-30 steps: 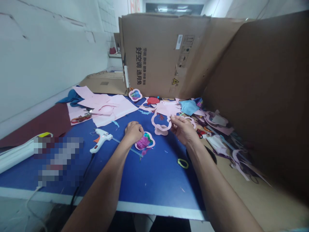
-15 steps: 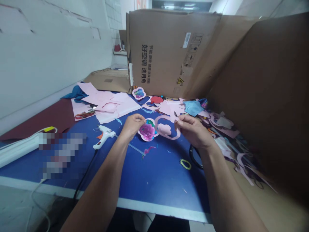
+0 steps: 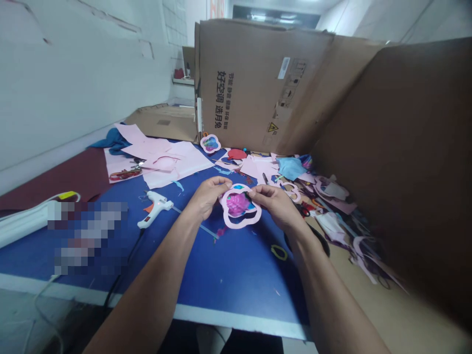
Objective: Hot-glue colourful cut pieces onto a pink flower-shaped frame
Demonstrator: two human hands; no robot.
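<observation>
My left hand (image 3: 209, 196) pinches a flower-shaped paper piece with a shiny purple, blue and green middle (image 3: 237, 203), held above the blue table. A pink scalloped paper frame (image 3: 240, 224) is pinched between the fingers of my right hand (image 3: 275, 202). The frame lies over the front of the colourful piece, its lower edge hanging below it, so the piece's own rim is mostly hidden. To the left of my hands, a white glue gun (image 3: 157, 207) rests on the table with its black cord running to the front edge.
Pink paper sheets (image 3: 184, 157) lie at the back left, near another colourful flower piece (image 3: 210, 143). Paper scraps and a light blue cloth-like piece (image 3: 291, 168) clutter the right. A yellow band (image 3: 279, 252) sits in front. Tall cardboard (image 3: 258, 88) walls the back and right.
My right hand has brought the pink frame left, from beside the colourful piece to over its front. My left hand has shifted slightly right.
</observation>
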